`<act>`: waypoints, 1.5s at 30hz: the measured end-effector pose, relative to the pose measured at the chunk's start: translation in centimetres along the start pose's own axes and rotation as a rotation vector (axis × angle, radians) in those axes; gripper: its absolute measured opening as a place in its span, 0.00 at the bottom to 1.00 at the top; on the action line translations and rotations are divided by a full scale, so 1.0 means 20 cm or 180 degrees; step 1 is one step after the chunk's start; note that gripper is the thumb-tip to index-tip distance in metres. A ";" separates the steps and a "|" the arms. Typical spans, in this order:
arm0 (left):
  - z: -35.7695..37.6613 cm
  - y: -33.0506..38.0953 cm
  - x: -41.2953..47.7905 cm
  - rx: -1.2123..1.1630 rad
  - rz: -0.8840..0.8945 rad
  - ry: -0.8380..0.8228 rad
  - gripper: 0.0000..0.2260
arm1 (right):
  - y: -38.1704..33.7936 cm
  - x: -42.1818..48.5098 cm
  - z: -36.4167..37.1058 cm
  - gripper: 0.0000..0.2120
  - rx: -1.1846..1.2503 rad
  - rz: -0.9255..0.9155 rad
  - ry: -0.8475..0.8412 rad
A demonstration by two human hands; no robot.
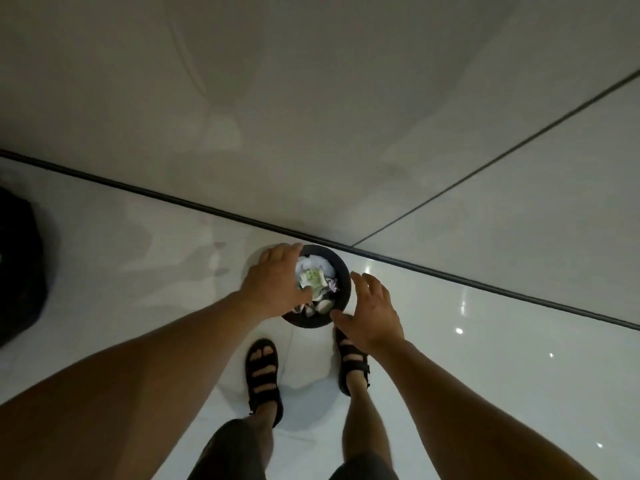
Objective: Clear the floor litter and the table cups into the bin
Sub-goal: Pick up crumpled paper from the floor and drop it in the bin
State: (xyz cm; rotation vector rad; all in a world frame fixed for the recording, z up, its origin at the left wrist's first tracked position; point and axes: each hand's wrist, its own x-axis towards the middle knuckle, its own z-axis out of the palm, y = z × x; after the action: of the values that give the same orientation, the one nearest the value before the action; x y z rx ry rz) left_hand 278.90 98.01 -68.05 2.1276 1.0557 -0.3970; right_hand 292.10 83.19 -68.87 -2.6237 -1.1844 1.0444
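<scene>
A round black bin stands on the white glossy floor against the grey wall, just ahead of my feet. Inside it lies crumpled litter: white paper, a greenish wrapper and some pale pieces. My left hand hovers over the bin's left rim, fingers loosely extended, with nothing visibly in it. Beside the bin's right rim my right hand is spread, fingers splayed and empty. No cups are in view.
The grey wall meets the floor along a dark baseboard line running diagonally. A dark rounded object sits at the far left edge. My two sandalled feet stand on the floor just behind the bin.
</scene>
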 end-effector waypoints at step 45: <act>1.80 4.14 -2.28 0.2859 0.4498 -0.1388 0.34 | 2.75 -3.78 -0.73 0.40 0.2053 0.4019 0.2512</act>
State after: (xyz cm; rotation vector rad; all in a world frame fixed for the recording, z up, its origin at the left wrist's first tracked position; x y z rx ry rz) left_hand 317.15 12.58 -29.62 2.6951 -1.1265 -0.5884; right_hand 300.60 -4.34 -34.13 -2.5369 0.9113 0.1842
